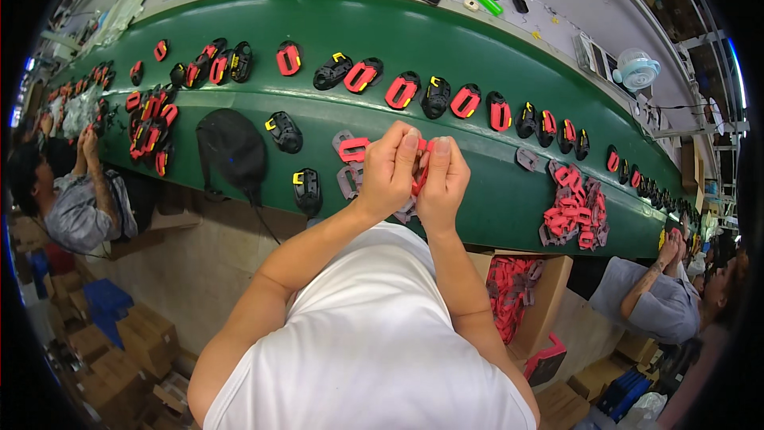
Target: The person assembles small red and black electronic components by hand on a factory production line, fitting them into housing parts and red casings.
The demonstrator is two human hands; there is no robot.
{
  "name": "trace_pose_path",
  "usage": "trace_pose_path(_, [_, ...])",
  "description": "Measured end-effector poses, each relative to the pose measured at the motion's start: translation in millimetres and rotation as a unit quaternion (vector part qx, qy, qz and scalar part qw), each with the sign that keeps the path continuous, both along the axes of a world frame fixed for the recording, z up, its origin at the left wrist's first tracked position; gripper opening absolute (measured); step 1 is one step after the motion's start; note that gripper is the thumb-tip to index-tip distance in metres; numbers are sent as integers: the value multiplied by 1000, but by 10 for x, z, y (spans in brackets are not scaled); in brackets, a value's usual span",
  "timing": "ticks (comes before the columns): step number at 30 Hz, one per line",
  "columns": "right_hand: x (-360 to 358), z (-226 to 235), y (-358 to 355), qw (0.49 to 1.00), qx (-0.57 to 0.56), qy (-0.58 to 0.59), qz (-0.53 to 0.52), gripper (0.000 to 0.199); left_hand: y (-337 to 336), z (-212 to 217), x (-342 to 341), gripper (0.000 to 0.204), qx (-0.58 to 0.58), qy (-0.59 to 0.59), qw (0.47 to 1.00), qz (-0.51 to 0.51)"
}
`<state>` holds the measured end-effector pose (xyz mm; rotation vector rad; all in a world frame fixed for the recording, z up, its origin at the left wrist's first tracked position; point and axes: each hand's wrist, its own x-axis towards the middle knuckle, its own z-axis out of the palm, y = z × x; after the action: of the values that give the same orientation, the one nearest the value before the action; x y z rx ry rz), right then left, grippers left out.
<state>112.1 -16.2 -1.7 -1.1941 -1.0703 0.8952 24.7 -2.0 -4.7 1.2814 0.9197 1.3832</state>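
Note:
My left hand (390, 173) and my right hand (442, 185) are closed close together over the near half of the belt, thumbs side by side. Both grip a red plastic piece (419, 181), mostly hidden by my fingers. Just left of my left hand lie a red oval frame (352, 148) and a greyish one (348, 181), and more greyish frames show partly under my hands. Farther left are two black oval housings with yellow clips, one (284, 132) beyond the other (307, 192).
A row of black housings, many with red frames (403, 91), runs along the green belt (318, 24). Right of me are a heap of red and grey frames (569, 209) and a carton (545, 302) of them. A black bag (229, 151) lies left. Co-workers sit at both sides.

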Motion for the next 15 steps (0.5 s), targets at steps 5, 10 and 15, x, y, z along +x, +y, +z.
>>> trace_pose_path(5, [41, -102, -16, 999, 34, -30, -8, 36, 26, -64, 20, 24, -14, 7, 1000, -17])
trace_pose_path(10, [87, -62, 9, 998, 34, -55, -9, 34, 47, -41, 48, 24, 16, 38, 999, -7])
trace_pose_path(15, [100, -47, 26, 996, 38, -74, -13, 33, 76, -26, 60, 20, 26, 59, 998, 1])
